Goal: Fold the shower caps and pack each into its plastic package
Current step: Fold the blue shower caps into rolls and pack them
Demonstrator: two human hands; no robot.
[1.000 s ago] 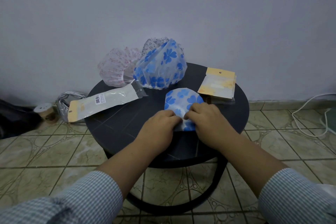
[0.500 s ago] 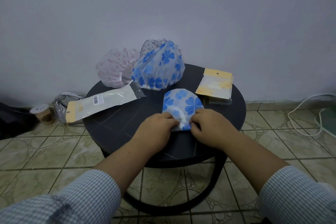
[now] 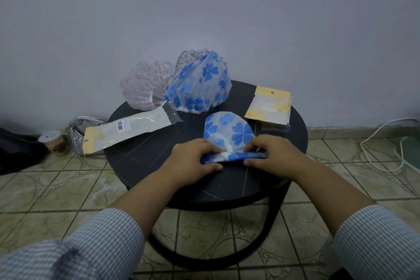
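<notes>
White translucent plastic shower cap [image 3: 229, 129] printed with blue four-leaf clovers, folded flat on a round black table [image 3: 145, 154] crossed by thin pale lines. Same blue clover print on the puffed-up white cap [image 3: 200, 84]. Clear cap [image 3: 145, 84] beside it patterned in small red marks; another clear cap [image 3: 191, 57] behind speckled dark. Long clear package [image 3: 127, 130] with yellow header and barcode label. Short packages [image 3: 269, 104] yellow and white. Blue-and-white fine-checked sleeves [image 3: 377, 241]. Beige patterned floor tiles [image 3: 56, 186].
</notes>
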